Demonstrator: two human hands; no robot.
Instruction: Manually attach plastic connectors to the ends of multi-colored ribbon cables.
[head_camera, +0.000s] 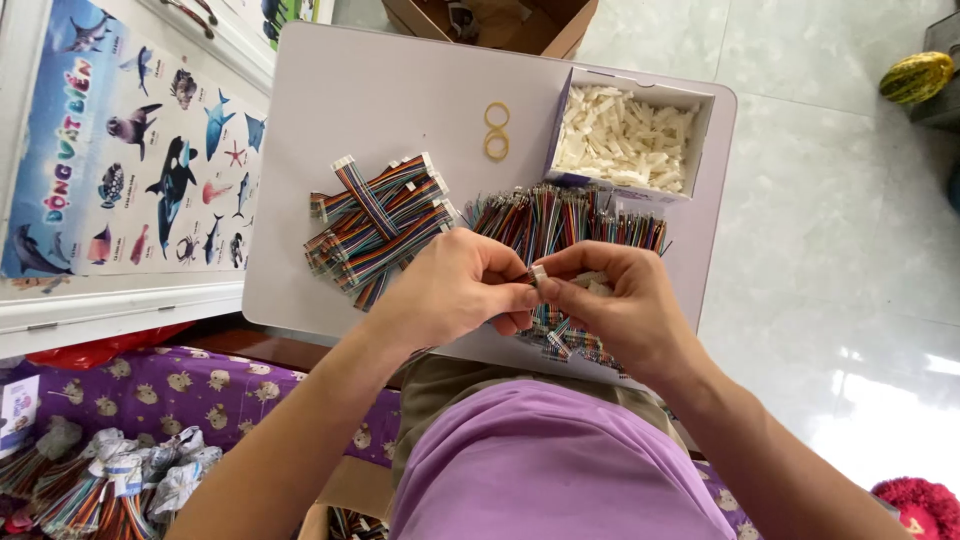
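Observation:
My left hand (455, 290) and my right hand (620, 300) meet over the near edge of a small white table (380, 95). Together they pinch a small white plastic connector (538, 274) with a multicoloured ribbon cable (565, 335) hanging from it under my right hand. A pile of finished multicoloured cables with white connectors (380, 225) lies left of my hands. A row of loose coloured cables (570, 215) lies just beyond my hands. Behind that stands an open white box of white connectors (625, 135).
Two yellow rubber bands (496, 130) lie on the table's middle. A cardboard box (500, 22) sits past the far edge. A sea-animal poster (130, 140) is at left, bundled cables (90, 490) on purple cloth at lower left. Tiled floor (830, 220) lies at right.

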